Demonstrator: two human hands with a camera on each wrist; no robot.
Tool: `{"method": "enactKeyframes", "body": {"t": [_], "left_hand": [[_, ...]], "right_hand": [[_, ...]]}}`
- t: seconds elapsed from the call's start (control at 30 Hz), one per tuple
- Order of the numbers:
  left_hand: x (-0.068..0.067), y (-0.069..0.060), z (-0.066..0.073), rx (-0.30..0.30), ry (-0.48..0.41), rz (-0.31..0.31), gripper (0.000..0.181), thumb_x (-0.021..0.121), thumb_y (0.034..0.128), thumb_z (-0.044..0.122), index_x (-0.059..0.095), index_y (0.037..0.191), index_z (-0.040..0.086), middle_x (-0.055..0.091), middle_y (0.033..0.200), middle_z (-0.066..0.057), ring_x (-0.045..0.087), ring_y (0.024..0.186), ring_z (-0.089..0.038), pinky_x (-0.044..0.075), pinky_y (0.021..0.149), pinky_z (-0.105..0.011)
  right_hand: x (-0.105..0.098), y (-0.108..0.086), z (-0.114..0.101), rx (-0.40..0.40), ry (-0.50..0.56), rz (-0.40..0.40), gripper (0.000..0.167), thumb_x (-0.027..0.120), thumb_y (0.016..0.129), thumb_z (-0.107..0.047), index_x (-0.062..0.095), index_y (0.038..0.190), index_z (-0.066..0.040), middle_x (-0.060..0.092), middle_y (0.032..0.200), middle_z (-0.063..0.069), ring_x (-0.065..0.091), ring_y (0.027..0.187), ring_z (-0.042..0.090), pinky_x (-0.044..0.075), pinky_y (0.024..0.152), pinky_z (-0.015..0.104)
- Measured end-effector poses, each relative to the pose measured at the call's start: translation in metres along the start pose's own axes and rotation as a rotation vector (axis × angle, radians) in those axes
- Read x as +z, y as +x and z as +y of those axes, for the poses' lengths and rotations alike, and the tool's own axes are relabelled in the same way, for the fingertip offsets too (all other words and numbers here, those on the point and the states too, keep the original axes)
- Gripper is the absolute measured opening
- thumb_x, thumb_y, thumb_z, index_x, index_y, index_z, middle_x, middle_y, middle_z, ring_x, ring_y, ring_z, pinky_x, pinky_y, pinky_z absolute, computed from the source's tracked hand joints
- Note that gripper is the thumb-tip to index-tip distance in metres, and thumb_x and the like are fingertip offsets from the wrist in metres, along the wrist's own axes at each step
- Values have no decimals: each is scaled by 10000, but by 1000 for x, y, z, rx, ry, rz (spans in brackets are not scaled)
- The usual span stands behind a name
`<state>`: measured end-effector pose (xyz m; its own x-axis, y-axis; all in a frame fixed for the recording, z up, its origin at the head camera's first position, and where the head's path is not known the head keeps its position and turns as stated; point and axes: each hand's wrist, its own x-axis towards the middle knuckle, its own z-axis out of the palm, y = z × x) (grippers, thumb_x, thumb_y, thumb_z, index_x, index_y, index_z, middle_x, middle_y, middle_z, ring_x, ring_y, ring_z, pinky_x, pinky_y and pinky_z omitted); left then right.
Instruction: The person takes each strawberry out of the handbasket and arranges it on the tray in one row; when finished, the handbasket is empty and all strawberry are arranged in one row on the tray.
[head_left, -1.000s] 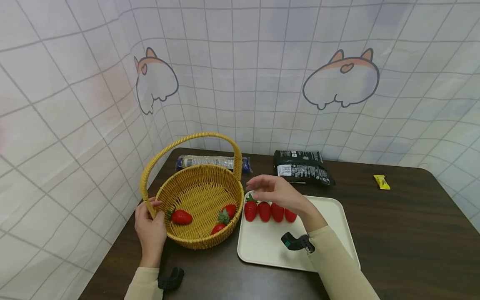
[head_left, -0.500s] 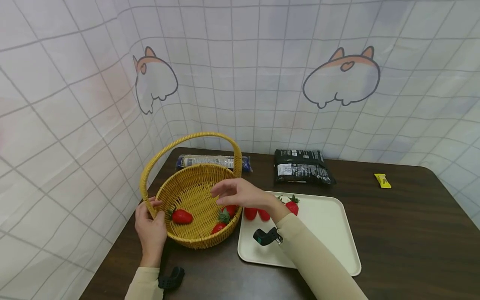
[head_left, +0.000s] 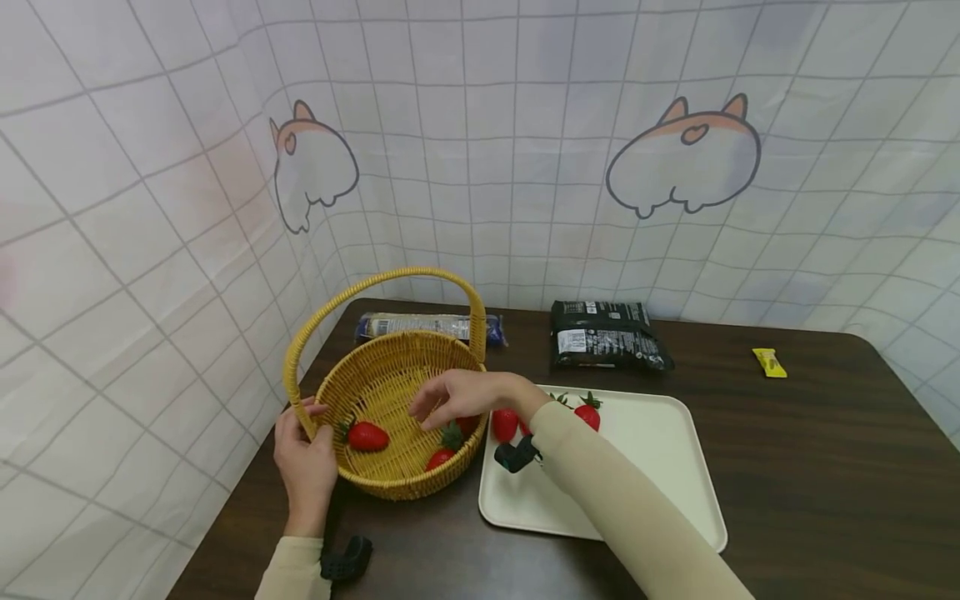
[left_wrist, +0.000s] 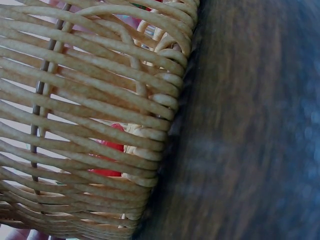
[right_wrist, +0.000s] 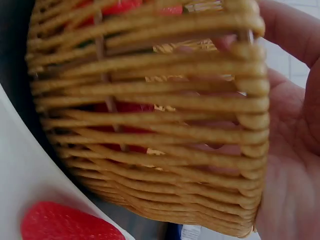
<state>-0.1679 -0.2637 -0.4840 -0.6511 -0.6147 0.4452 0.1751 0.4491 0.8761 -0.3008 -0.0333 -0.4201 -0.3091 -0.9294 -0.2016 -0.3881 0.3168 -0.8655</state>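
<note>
The left hand (head_left: 306, 467) grips the yellow wicker basket (head_left: 397, 490) at its left rim, by the foot of the handle. Over the basket's right rim reaches the right hand (head_left: 457, 398), its fingers loosely bent, with nothing seen in them. Inside the basket lie a strawberry (head_left: 367, 437) at the left and two at the right, one (head_left: 440, 458) below the hand and one partly hidden by it. In the right wrist view the right palm (right_wrist: 287, 165) is beside the basket wall (right_wrist: 200, 135); the weave partly hides the fingers. The left wrist view shows a strawberry (left_wrist: 111, 152) through the weave.
A cream tray (head_left: 652, 450) right of the basket holds several strawberries (head_left: 505, 425), partly covered by the right arm. Behind stand a blue-ended packet (head_left: 420, 325) and a black bag (head_left: 611, 337). A small yellow packet (head_left: 769, 362) lies at the right.
The right hand has moved left from above the tray's strawberries to over the basket, then slightly lower. The left hand has kept its grip on the basket.
</note>
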Motion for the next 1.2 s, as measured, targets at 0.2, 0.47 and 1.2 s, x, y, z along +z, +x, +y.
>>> {"method": "enactKeyframes", "body": {"t": [0.2, 0.47, 1.2], "left_hand": [[1, -2, -1, 1, 3, 0, 249, 511, 823, -136, 656, 1008, -53, 565, 1228, -144, 490, 1173, -241, 338, 874, -183], [2, -2, 1, 13, -2, 3, 248, 508, 816, -140, 653, 1001, -62, 559, 1225, -171, 498, 1162, -250, 356, 864, -162], [0, 1, 0, 29, 10, 10, 244, 519, 813, -134, 669, 985, -48, 577, 1208, -165, 500, 1162, -261, 333, 893, -192]], "right_hand": [[-6, 5, 4, 65, 37, -64, 436, 651, 931, -201, 580, 1329, -37, 601, 1318, 129, 586, 1096, 80, 472, 933, 261], [-9, 7, 2, 118, 44, -136, 453, 656, 918, -185, 567, 1333, -28, 635, 1245, 106, 592, 1066, 120, 483, 919, 284], [14, 27, 7, 101, 133, -391, 390, 688, 867, -18, 638, 1253, -19, 690, 1158, 96, 633, 1064, 136, 489, 912, 257]]}}
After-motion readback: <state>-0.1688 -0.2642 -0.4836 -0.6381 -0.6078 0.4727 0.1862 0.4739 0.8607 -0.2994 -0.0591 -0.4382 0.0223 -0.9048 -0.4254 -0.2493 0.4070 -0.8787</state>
